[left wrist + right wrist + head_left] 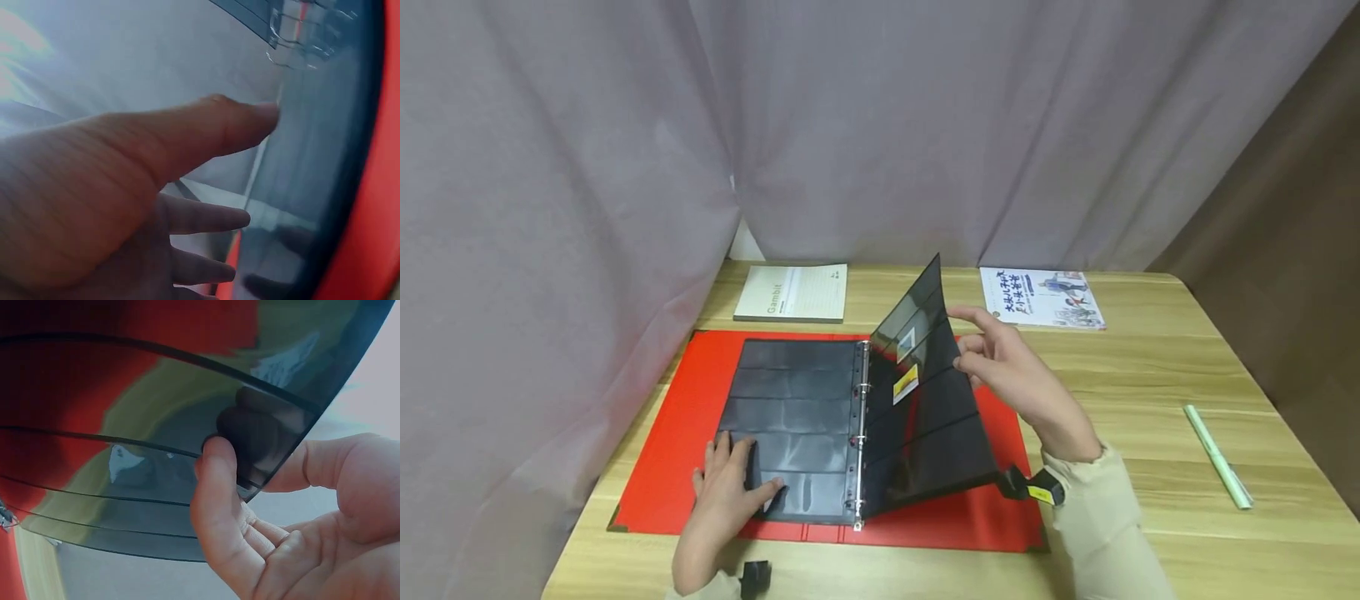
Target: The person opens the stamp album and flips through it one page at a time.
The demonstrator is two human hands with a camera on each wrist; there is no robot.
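We see a wooden table [1150,392] with a red ring binder [662,450] lying open at its centre. At the binder's 9 o'clock side a stack of dark pocket pages [790,417] lies flat against the ring spine [859,433]. At 3 o'clock of the rings one dark pocket page [925,417] stands tilted upward, carrying a small yellow card [906,384] in one pocket. Our right hand [1011,371] pinches the outer edge of this raised page between thumb and fingers, which the right wrist view confirms. Our left hand [726,487] rests with relaxed, spread fingers on the flat pages at 7 o'clock of the binder. At 12 o'clock lie a pale notebook [792,292] and, toward 1 o'clock, an illustrated book [1042,297]. A green pen [1217,454] lies well apart at 3 o'clock.
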